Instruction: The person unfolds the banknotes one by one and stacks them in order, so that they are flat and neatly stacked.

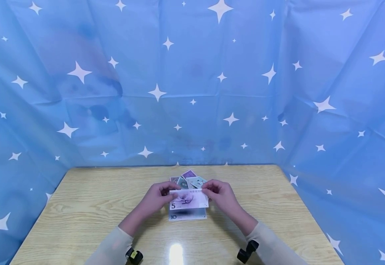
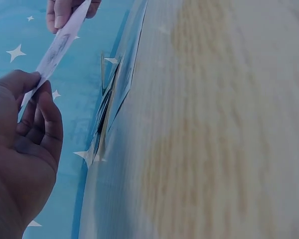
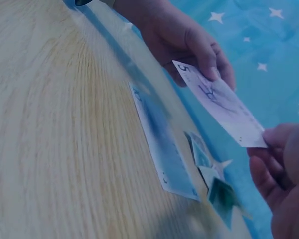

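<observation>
While the left hand pinches the 5 note at its left end, the right hand pinches its upper right corner; it spans both grips, raised above the desk, the 10 note and piled notes.

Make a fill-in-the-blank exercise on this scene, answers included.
The left hand and right hand hold a purple rectangular paper banknote printed with the number ____.
Below it in the head view, a blue rectangular paper banknote marked ____ lies on the pale wooden table.
The blue sheet backdrop carries white ____.
Answers: 5; 10; stars.
</observation>
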`<control>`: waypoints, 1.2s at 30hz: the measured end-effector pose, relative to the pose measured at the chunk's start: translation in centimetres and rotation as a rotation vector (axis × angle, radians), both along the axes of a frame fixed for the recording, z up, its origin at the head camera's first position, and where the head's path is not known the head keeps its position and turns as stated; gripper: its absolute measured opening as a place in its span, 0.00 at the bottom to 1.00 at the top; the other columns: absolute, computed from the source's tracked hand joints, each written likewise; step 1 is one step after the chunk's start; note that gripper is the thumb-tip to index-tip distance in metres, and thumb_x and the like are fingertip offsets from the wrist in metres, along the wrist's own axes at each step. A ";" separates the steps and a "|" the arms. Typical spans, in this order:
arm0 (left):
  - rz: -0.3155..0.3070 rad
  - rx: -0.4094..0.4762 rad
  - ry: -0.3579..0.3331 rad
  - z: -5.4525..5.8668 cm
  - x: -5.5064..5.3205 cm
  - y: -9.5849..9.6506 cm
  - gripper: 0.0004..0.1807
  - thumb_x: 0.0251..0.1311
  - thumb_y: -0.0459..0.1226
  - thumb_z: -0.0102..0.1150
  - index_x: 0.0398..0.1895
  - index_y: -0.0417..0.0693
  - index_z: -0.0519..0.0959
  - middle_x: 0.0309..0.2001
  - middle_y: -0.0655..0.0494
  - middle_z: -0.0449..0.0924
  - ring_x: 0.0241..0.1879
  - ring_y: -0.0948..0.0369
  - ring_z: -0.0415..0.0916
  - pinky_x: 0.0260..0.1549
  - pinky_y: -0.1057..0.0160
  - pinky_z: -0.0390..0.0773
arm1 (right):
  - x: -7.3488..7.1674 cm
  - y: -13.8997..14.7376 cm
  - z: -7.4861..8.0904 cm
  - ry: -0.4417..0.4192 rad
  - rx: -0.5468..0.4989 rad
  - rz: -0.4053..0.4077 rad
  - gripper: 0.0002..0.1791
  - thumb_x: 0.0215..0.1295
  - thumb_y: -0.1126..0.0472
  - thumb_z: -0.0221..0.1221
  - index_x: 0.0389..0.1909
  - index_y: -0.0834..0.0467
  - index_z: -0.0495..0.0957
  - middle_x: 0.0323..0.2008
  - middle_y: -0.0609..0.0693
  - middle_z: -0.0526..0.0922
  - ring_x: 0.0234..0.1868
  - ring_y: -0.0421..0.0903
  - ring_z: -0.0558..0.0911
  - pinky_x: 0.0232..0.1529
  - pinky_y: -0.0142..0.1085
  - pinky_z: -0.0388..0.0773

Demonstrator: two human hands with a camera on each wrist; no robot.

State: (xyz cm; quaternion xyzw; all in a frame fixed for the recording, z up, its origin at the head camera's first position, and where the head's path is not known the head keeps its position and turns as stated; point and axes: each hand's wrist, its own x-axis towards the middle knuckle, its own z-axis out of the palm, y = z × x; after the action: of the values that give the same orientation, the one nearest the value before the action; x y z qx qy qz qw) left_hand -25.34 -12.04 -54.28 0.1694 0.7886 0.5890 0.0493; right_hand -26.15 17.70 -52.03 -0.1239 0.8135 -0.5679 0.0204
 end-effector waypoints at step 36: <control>-0.110 -0.274 0.015 -0.5 0.1 -0.3 0.11 0.71 0.32 0.71 0.53 0.51 0.91 0.38 0.61 0.84 0.37 0.60 0.79 0.37 0.62 0.80 | 0.2 -0.1 -2.2 0.137 0.302 0.117 0.08 0.72 0.68 0.71 0.41 0.51 0.90 0.34 0.40 0.86 0.34 0.39 0.81 0.36 0.34 0.81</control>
State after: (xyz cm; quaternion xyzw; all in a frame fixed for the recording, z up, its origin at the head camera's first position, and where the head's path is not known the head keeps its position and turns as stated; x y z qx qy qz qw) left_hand -25.25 -12.31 -54.75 0.2083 0.8515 0.4711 0.0981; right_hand -25.99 17.62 -54.18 -0.2049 0.8805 -0.4272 0.0160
